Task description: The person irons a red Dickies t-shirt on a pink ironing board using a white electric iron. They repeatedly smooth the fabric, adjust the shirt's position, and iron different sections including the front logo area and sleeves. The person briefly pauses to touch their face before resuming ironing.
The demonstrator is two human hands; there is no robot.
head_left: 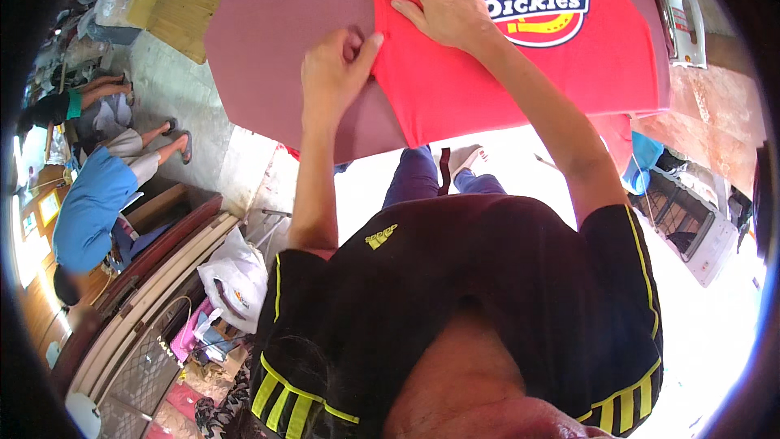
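Observation:
A red T-shirt (455, 89) with a round white, yellow and navy print lies stretched over a mauve padded board (284, 49). My right hand (447, 8) rests flat on the red fabric, fingers spread, just left of the print. At the shirt's left edge is my left hand (333, 73), its fingers curled and its thumb against the hem. It seems to pinch that edge, though the fingertips are partly hidden. Bare board shows to the left of the hem.
At the right edge of the board stands a white and grey device (686, 24). Two people, one in a blue shirt (93, 203), are off to the left. A white plastic bag (236, 280) sits at lower left, and a blue container (642, 158) at right.

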